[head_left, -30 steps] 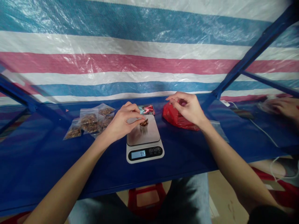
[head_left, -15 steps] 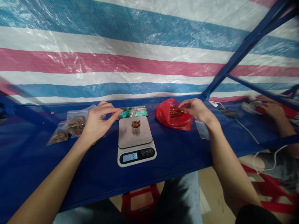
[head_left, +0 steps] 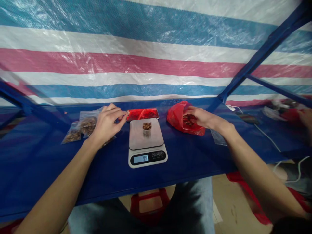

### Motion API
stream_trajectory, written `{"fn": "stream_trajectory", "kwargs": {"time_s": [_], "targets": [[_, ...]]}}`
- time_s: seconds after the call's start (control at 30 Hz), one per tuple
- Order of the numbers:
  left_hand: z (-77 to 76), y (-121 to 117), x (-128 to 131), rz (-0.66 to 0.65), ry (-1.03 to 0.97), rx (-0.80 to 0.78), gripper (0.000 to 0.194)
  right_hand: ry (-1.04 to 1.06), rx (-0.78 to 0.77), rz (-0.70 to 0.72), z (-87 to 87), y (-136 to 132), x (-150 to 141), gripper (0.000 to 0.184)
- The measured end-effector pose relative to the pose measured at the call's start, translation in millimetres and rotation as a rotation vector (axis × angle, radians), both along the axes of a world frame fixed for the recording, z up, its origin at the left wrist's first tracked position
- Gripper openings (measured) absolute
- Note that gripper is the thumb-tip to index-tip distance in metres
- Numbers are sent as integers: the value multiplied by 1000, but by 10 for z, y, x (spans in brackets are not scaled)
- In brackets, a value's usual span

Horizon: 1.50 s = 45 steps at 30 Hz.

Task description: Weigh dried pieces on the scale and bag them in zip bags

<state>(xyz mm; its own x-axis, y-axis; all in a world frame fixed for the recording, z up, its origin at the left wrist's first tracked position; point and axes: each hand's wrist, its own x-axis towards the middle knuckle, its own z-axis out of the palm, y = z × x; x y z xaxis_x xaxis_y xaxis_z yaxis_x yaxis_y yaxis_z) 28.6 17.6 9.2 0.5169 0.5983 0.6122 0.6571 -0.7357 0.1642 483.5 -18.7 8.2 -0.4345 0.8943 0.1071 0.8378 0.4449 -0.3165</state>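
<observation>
A small digital scale (head_left: 147,143) stands on the blue table (head_left: 48,162), its display reading 94. On its steel plate sits a tiny cup of brown pieces (head_left: 147,126). My left hand (head_left: 107,123) hovers left of the scale with its fingers curled and pinched; whether anything sits between them I cannot see. It hangs over several clear zip bags of brown pieces (head_left: 84,126). My right hand (head_left: 200,117) reaches into the mouth of a red plastic bag (head_left: 181,122) holding more brown pieces, its fingertips hidden inside.
A phone with a lit red screen (head_left: 143,114) lies behind the scale. An empty clear bag (head_left: 218,137) lies right of the red bag. A white cable (head_left: 265,135) runs along the right. Another person's hand (head_left: 307,118) works at far right. A red stool (head_left: 148,204) stands below.
My left hand drew back from the cup on the scale to the left, over the zip bags. My right hand dropped into the red bag. The scale reading flickered between 94 and 95.
</observation>
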Motion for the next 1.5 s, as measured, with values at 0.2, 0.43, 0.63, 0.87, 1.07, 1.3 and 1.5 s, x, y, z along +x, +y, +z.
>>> {"fn": "stream_trajectory", "kwargs": {"time_s": [0.2, 0.43, 0.63, 0.87, 1.07, 1.3, 1.5], "targets": [[13, -26, 14, -22, 0, 16, 27, -8, -30, 130, -23, 92, -7, 43], [23, -57, 11, -18, 27, 12, 28, -195, -39, 77, 57, 160, -23, 18], [44, -61, -12, -22, 28, 25, 28, -59, 8, 159, 282, 127, 35, 21], [34, -49, -23, -46, 34, 77, 25, -39, 201, 63, 708, -36, 66, 28], [42, -53, -36, -38, 47, 85, 25, 30, 217, 72, 1000, -144, -365, 30], [29, -51, -39, -50, 36, 101, 27, 79, 174, 43, 733, -96, -407, 31], [11, -50, 6, -72, 32, 93, 26, 167, 60, -26, 232, -46, -157, 36]]}}
